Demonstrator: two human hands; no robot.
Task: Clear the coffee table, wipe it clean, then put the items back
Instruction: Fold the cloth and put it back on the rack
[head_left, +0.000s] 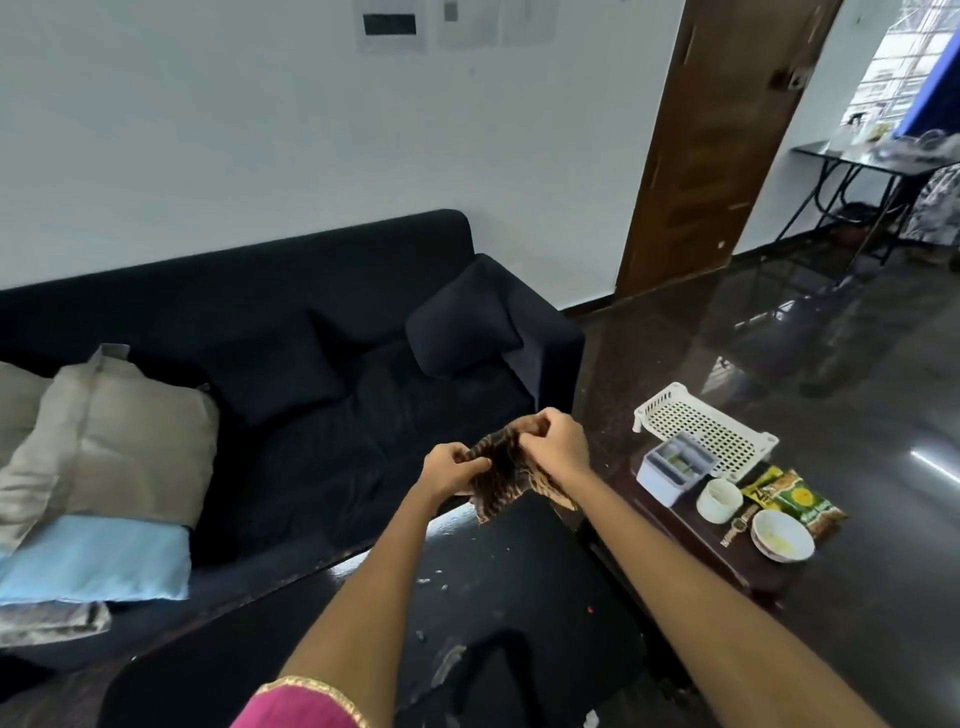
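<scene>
- Daylight enters through the bright, overexposed window (904, 67) far up-right of the hands.
- Glare streaks the glossy dark stone floor (831, 322) beyond the right hand (553, 441).
- Wide-angle distortion bends the brown wooden door (711, 145); edges soft.

Legible text: dark packet (759, 486) w/ yellow lettering, starts "Z", rest blocked by green packet (806, 506). Green packet: yellow print, too blurred to read. Wall papers (390, 26): print too small to read. No nos. or signs readable elsewhere.
</scene>
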